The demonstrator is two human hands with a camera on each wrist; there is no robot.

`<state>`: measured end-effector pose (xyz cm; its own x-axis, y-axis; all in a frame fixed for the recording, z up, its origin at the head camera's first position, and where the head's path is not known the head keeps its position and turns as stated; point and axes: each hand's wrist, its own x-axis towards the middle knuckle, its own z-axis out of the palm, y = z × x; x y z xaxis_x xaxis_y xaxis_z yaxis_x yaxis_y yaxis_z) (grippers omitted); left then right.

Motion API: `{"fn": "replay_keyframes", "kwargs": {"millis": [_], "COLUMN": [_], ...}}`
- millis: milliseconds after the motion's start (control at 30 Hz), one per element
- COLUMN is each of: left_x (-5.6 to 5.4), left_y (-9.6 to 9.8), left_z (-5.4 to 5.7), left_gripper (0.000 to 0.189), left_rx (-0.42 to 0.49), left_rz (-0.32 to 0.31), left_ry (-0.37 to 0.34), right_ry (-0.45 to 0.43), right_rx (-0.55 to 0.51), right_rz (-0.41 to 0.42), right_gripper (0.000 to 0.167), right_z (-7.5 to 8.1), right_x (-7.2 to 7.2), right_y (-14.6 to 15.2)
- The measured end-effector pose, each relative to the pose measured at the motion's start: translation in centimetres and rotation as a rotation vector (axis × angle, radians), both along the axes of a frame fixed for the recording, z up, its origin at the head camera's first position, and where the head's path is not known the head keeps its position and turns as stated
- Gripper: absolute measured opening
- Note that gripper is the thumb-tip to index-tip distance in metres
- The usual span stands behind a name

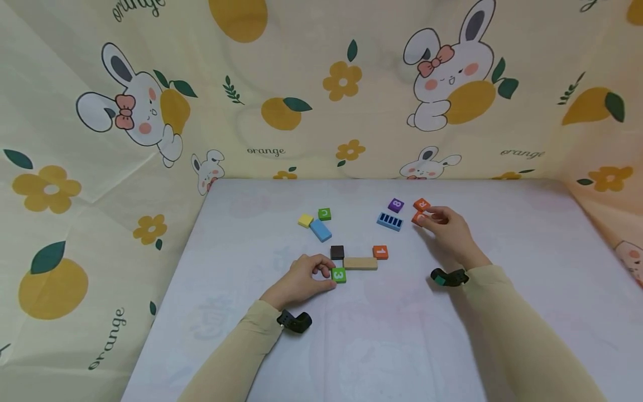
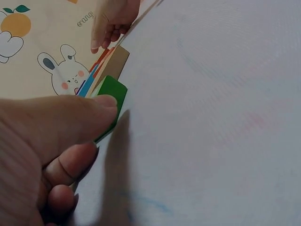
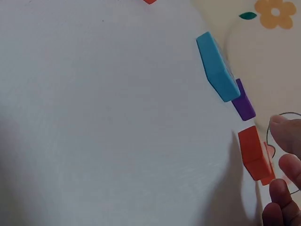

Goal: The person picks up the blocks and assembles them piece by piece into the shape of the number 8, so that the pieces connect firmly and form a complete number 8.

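My left hand (image 1: 305, 277) pinches a green block marked 3 (image 1: 339, 275) between thumb and forefinger. In the left wrist view the thumb lies on the side of that green block (image 2: 112, 89). A long wooden block (image 1: 360, 263) lies beside it, with a black block (image 1: 337, 252) and an orange block marked 1 (image 1: 380, 252) along its far side. My right hand (image 1: 449, 231) is at an orange block (image 1: 417, 218), its fingertips overlapping the block's edge. Just behind is an orange block marked R (image 1: 421, 204). The right wrist view shows the fingers (image 3: 288, 134) spread beside the nearer orange block (image 3: 254, 153).
Left of centre lie a yellow block (image 1: 305, 221), a green block (image 1: 324, 214) and a flat blue block (image 1: 320, 230). A blue slotted block (image 1: 389, 221) and a purple block marked 8 (image 1: 396, 205) lie left of the right hand. A printed curtain (image 1: 301, 67) surrounds the white table (image 1: 392, 346).
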<state>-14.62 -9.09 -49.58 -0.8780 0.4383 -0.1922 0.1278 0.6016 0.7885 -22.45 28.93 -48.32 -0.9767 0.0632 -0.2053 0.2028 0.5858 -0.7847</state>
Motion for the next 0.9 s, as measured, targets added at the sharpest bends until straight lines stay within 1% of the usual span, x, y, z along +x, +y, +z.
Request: {"fn": "replay_keyframes", "kwargs": {"millis": [167,367,533,700,900], "left_x": [0.1,0.1,0.1,0.0,0.0], "left_y": [0.0,0.0,0.1,0.0,0.0], "left_z": [0.0,0.1,0.0,-0.1,-0.2], "left_gripper": [0.029,0.030,0.030,0.030,0.030], "left_rx": [0.006,0.015,0.014,0.010,0.005], "left_rz": [0.004,-0.002,-0.002,0.001,0.002], "left_ry": [-0.006,0.001,0.010,0.014,0.014], "right_ry": [0.001,0.010,0.014,0.010,-0.009], "right_rx": [0.005,0.020,0.019,0.012,0.015], "right_rz": [0.000,-0.007,-0.038,-0.070,-0.056], "right_gripper": [0.071,0.071,0.066,0.063,0.065], "right_z": [-0.4,-1.0,-1.3,-1.4,-1.2], "right_x": [0.1,0.0,-0.2,-0.3,-0.1], "right_y": [-0.1,-0.1,-0.4,-0.8,-0.9]}}
